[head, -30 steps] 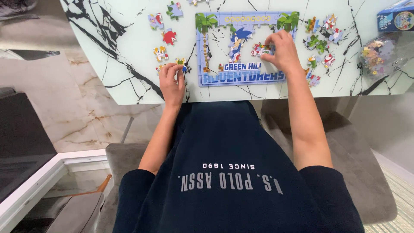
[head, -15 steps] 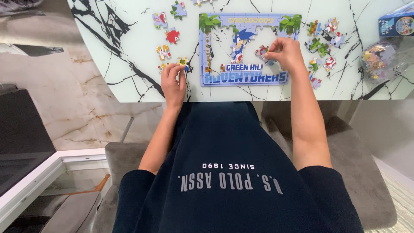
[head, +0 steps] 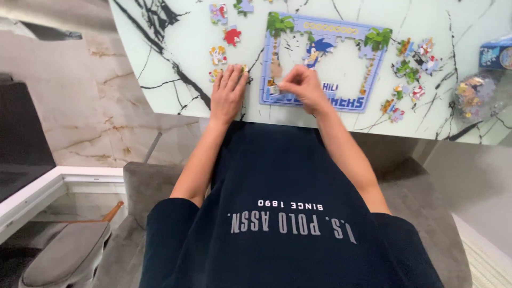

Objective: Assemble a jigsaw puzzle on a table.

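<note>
A partly built jigsaw puzzle [head: 341, 32] with a blue border, palm trees and a blue cartoon figure lies on the white marble table [head: 160, 58]. My right hand [head: 301, 88] is curled over the puzzle's lower left part, fingertips pinched on a small puzzle piece [head: 274, 88] at the left border. My left hand [head: 228, 93] lies flat, fingers together, on the table just left of the puzzle, covering a loose piece at its fingertips. Loose pieces [head: 218, 53] lie beyond my left hand.
More loose pieces [head: 413, 69] are scattered right of the puzzle. A clear bag of pieces [head: 472, 98] and a blue box [head: 496, 53] sit at the far right. A grey seat [head: 149, 181] is under me; marble floor lies to the left.
My right hand has moved from the puzzle's right middle to its lower left corner. My left hand has stayed flat in the same spot. The camera has come closer.
</note>
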